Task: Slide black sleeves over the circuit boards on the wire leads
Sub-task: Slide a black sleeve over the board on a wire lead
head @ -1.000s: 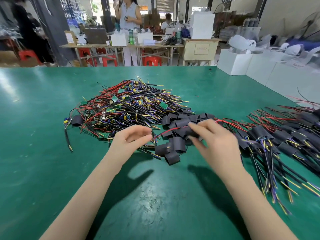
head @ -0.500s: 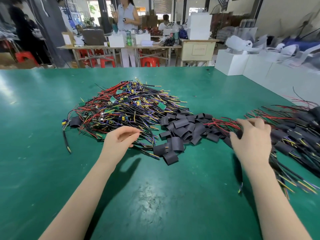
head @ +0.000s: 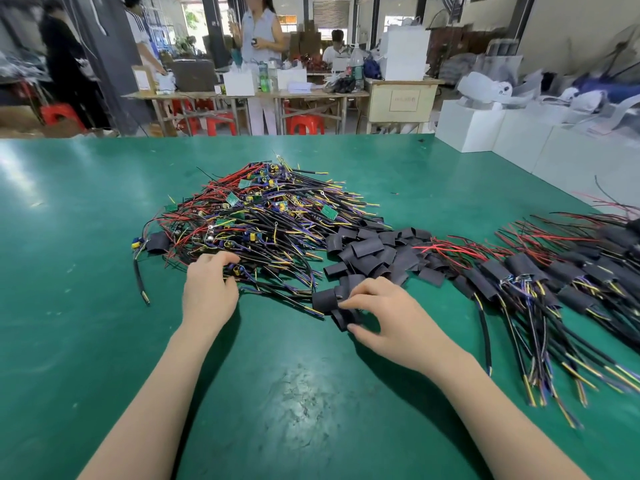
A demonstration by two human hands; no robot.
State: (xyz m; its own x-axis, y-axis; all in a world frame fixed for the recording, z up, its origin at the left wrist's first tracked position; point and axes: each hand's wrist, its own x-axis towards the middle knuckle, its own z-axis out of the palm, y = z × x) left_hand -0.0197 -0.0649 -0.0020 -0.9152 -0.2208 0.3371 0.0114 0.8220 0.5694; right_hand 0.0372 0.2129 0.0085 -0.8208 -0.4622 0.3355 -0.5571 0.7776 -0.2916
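A tangled heap of wire leads with small green circuit boards [head: 256, 220] lies on the green table, left of centre. Beside it on the right sits a pile of loose black sleeves [head: 374, 251]. My left hand [head: 209, 291] reaches into the near edge of the heap, its fingers curled round a wire lead with a small board [head: 239, 270]. At the near end of the sleeve pile my right hand [head: 384, 315] pinches a black sleeve [head: 341, 315] between thumb and fingers. Leads with sleeves over their boards [head: 540, 275] lie in a row at the right.
The green table [head: 86, 237] stretches wide around the piles. A single sleeved lead [head: 157, 242] lies at the heap's left edge. White boxes [head: 467, 126] stand past the far right edge. People and work tables with red stools fill the background.
My right hand has come back left from the finished row to the sleeve pile and taken hold of a sleeve. My left hand has moved forward into the heap and closed on a lead.
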